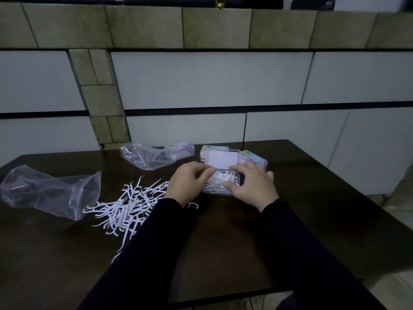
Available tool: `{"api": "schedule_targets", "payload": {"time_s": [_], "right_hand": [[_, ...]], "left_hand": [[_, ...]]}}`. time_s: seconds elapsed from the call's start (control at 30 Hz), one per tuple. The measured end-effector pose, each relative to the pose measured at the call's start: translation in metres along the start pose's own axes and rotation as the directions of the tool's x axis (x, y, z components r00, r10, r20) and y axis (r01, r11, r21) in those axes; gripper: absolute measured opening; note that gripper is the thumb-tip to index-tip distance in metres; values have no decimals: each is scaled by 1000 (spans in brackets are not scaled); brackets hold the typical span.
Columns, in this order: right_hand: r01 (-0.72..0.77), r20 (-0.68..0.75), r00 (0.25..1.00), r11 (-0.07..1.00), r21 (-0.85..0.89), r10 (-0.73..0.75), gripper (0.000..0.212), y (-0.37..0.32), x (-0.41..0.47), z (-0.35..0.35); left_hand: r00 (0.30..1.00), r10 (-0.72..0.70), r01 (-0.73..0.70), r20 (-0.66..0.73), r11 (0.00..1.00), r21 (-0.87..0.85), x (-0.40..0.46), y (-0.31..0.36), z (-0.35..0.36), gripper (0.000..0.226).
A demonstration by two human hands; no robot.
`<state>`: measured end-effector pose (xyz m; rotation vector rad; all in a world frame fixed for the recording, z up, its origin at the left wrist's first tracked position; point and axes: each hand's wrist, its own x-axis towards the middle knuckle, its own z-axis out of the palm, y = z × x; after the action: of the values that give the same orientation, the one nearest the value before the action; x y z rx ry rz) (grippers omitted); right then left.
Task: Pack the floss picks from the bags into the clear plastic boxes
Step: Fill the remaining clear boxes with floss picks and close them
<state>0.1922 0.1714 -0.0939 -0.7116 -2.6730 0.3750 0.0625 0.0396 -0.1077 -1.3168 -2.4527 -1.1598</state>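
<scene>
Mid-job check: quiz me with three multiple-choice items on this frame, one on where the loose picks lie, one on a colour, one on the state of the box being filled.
1. Where is the loose pile of floss picks?
A. on the table, left of the hands
B. inside the near bag
C. on the floor

2. What colour is the table?
A. white
B. dark brown
C. green

3. What state is the clear box between the left hand and the right hand in?
A. shut and empty
B. lid up, picks inside
C. upside down

Answers: 1 A, the pile spreads by the near bag's mouth; 2 B, the bare top shows dark brown; 3 B, the lid stands raised over white picks.
</scene>
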Motion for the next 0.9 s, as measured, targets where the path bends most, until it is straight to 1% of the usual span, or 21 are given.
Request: {"api": "schedule_targets", "payload": {"time_s": [0.1, 0.13, 0.17, 0.23, 0.33, 0.47, 0.57, 0.63, 0.67, 0.77, 0.8, 0.83, 0.9], "right_hand": [[4, 14, 1000, 1000, -7, -4, 57, 2, 0, -1], [2, 8, 1000, 1000, -12, -2, 56, 1, 0, -1], [-1, 0, 1000, 1000, -12, 1, 54, 1, 1, -1], [-9, -9, 1000, 1000, 4, 9, 50, 1, 1, -1], [-15, -10, 1000, 999, 42, 15, 49, 4, 2, -2], [2, 31, 1000, 998, 61, -3, 43, 7, 0, -5], [20, 43, 999, 998, 53, -22, 45, 5, -1, -5], [19, 41, 999, 998, 61, -21, 47, 4, -2, -4], [18, 43, 999, 998, 64, -21, 47, 4, -2, -4], [16, 54, 998, 996, 84, -20, 43, 3, -2, -6], [15, 56, 998, 996, 91, -20, 41, 3, -2, -6], [16, 58, 998, 995, 98, -22, 39, 2, -2, -6], [16, 65, 998, 993, 117, -23, 38, 0, -2, -6]], "left_hand": [[991, 16, -15, 134, 1000, -5, -4, 0, -11, 48], [988, 7, -10, 157, 1000, 16, -4, -2, -14, 49], [988, -1, -5, 158, 999, 36, -5, -4, -15, 46], [990, -14, 6, 139, 998, 57, -4, -9, -17, 32], [992, -24, 16, 124, 998, 59, -3, -8, -15, 14], [994, 13, -16, 107, 1000, 25, 0, -4, -9, 10], [992, 71, -79, 107, 994, 71, 3, -3, -2, 15], [995, 67, -70, 76, 997, 41, 4, -3, -2, 22], [996, 45, -46, 80, 999, 14, 4, -4, -3, 31], [977, -76, 86, 200, 996, -39, 4, -7, -5, 75], [963, -119, 132, 242, 991, -36, 4, -8, -5, 85], [951, -147, 161, 271, 986, -33, 5, -9, -3, 91], [940, -166, 188, 299, 981, -46, 9, -10, 1, 93]]}}
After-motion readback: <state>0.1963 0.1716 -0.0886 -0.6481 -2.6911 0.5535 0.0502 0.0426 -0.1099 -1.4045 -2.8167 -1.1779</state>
